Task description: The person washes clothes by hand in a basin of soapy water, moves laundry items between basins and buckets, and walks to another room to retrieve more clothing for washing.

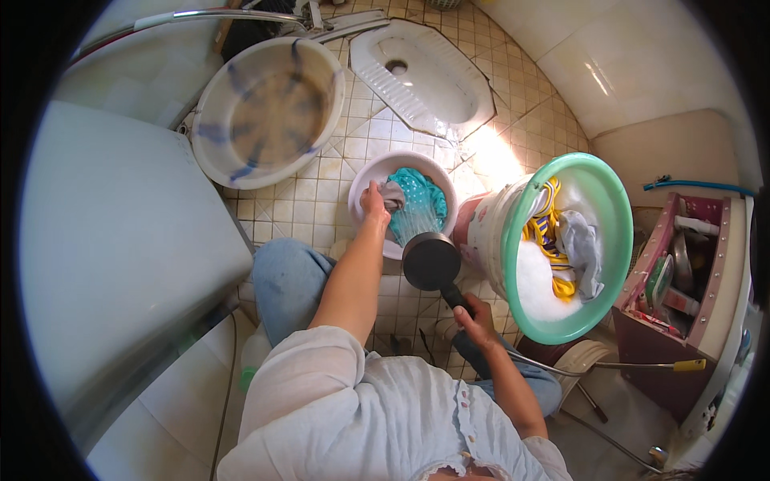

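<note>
My right hand [479, 323] grips the handle of a black shower head [431, 260]. Water streams from its far side into a pale pink basin [402, 157] on the floor. In the basin lies a teal cloth with white dots [416, 191], wet under the spray. At the basin's left side, my left hand [375, 203] has its fingers closed on a greyish-mauve cloth [392, 196] beside the teal one. A metal hose [544, 365] passes under my right forearm.
Right of the basin, a green basin [616, 240] with suds, yellow striped cloth and grey cloth sits on a bucket [481, 231]. A large white basin [207, 108] holds murky water at far left. Beyond lies a squat toilet [433, 78]. A maroon box [652, 361] stands right, a white appliance [132, 198] left.
</note>
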{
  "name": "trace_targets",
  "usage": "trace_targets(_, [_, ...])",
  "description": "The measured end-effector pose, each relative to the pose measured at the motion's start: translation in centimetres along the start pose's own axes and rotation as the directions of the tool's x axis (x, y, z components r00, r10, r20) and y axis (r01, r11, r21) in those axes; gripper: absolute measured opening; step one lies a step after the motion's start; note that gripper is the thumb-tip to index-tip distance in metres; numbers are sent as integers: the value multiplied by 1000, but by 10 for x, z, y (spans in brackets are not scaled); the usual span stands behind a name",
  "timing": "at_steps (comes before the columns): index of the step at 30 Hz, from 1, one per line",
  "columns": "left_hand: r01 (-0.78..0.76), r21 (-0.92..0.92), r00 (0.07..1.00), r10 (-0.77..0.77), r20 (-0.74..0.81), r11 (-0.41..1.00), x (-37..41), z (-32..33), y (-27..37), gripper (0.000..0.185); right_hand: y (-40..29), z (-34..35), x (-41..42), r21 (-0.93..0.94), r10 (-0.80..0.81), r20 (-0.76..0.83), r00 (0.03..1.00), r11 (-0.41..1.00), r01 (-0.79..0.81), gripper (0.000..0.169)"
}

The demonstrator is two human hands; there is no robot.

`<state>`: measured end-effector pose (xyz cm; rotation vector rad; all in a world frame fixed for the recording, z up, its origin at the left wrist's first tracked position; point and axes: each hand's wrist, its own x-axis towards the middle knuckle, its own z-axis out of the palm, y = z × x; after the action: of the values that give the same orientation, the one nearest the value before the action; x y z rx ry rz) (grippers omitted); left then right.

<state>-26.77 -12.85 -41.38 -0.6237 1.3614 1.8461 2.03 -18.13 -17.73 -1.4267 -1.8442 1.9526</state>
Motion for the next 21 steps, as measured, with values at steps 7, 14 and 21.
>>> trace_targets(7, [-57, 250, 984, 12, 176, 967, -8, 9, 25, 17, 2, 0, -14, -77, -71, 29, 997, 994, 73, 35])
trace_targets(14, [316, 314, 844, -417, 337, 895, -87, -2, 17, 22, -14, 7, -29, -14, -56, 20, 998, 998, 56, 32])
trace_targets(21, [651, 149, 374, -485, 791, 744, -103, -20, -2, 25, -16, 10, -32, -5, -97, 5, 995, 995, 97, 31])
